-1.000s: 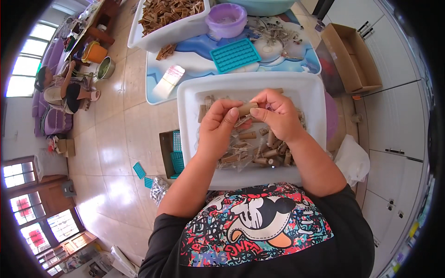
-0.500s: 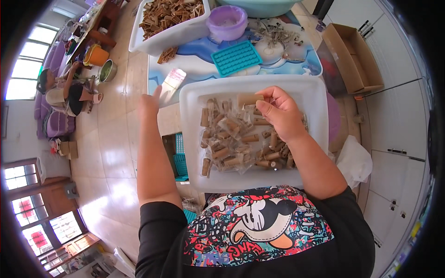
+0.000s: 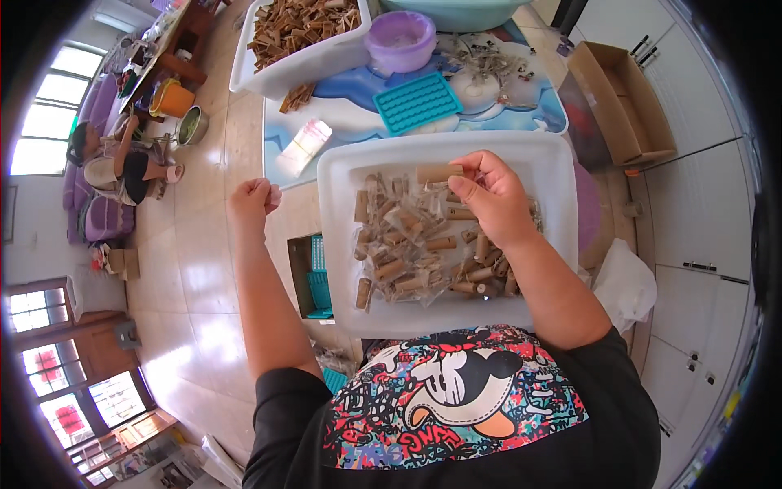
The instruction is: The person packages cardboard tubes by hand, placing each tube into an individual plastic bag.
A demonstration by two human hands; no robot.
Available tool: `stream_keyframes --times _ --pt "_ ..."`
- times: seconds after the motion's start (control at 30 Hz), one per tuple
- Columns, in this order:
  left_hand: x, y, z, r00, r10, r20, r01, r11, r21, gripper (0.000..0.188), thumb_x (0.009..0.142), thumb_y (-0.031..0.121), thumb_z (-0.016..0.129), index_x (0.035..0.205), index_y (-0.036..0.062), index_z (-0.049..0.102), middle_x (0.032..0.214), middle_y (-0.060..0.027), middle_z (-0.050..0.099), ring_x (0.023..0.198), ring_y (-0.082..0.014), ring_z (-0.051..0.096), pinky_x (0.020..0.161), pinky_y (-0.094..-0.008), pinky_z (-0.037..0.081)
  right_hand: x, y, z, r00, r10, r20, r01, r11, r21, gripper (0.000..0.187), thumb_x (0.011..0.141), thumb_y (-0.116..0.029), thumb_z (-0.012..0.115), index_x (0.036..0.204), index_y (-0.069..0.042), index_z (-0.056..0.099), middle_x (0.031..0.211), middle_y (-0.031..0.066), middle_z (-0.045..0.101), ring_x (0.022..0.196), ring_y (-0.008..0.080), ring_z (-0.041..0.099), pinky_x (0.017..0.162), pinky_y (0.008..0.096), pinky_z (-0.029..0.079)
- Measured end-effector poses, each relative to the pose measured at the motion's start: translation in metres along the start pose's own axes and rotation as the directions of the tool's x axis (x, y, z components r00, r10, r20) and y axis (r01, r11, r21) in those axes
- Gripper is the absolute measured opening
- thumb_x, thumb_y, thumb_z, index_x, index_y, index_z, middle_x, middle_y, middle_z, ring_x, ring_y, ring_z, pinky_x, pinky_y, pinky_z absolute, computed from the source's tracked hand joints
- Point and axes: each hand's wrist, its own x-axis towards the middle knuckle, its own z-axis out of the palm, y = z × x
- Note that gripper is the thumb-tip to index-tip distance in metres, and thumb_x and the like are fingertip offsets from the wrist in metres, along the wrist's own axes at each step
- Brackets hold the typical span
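right hand [image 3: 494, 200] is pinched on the right end of a brown cylinder [image 3: 436, 174], pointed leftward, long axis side to side, over the white tub [image 3: 399, 154]; left hand [image 3: 250, 205] is curled well left, contents can't be told.

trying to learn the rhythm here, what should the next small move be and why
Probably move the left hand toward the brown tube: the right hand holds that tube over the white tub, while the left is curled out past its left side, perhaps empty; I can't tell.
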Motion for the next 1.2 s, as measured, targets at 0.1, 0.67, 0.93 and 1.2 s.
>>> stream_keyframes --times 0.1,0.67,0.93,1.2 --pt "-0.048 0.027 0.014 0.993 0.09 0.076 -0.079 0.986 -0.145 0.01 0.083 0.008 0.055 0.084 -0.0011 0.058 0.067 -0.0065 0.06 0.057 -0.0103 0.054 0.053 -0.0226 0.046 -0.003 -0.005 0.006 0.997 -0.08 -0.001 0.08 0.995 -0.055 0.022 0.081 -0.009 0.063 0.099 -0.001 0.052 0.075 -0.0033 0.049 0.065 0.0023 0.041 0.057 0.0175 0.036" --pt "-0.136 0.05 0.083 0.867 0.174 0.466 -0.047 0.962 -0.27 0.009 0.084 0.005 0.057 0.085 -0.0045 0.057 0.073 -0.0075 0.063 0.062 -0.0102 0.058 0.056 -0.0215 0.048 -0.01 -0.004 0.008 0.917 -0.396 0.034 0.382 0.854 -0.353 0.022 0.079 0.0 0.062 0.099 -0.001 0.053 0.077 0.001 0.056 0.065 0.0046 0.048 0.061 0.0184 0.041" --pt "-0.136 0.049 0.086 0.826 0.162 0.54 0.012 0.952 -0.305 0.008 0.083 0.006 0.058 0.084 -0.0019 0.058 0.077 -0.0083 0.064 0.064 -0.0103 0.06 0.057 -0.0217 0.049 -0.01 -0.01 0.005 0.96 -0.254 0.117 0.278 0.912 -0.3 0.02 0.077 -0.003 0.064 0.095 -0.001 0.056 0.071 -0.0006 0.054 0.062 0.004 0.046 0.057 0.0192 0.04" --pt "-0.135 0.052 0.082 0.811 0.115 0.574 -0.011 0.983 -0.181 0.008 0.081 0.006 0.06 0.083 -0.0018 0.059 0.073 -0.0079 0.064 0.063 -0.0112 0.06 0.056 -0.0211 0.049 -0.005 -0.005 0.001 0.987 -0.158 0.001 0.158 0.987 0.024 0.019 0.078 -0.004 0.064 0.096 -0.003 0.056 0.076 -0.0046 0.049 0.065 0.0019 0.042 0.057 0.0168 0.037"
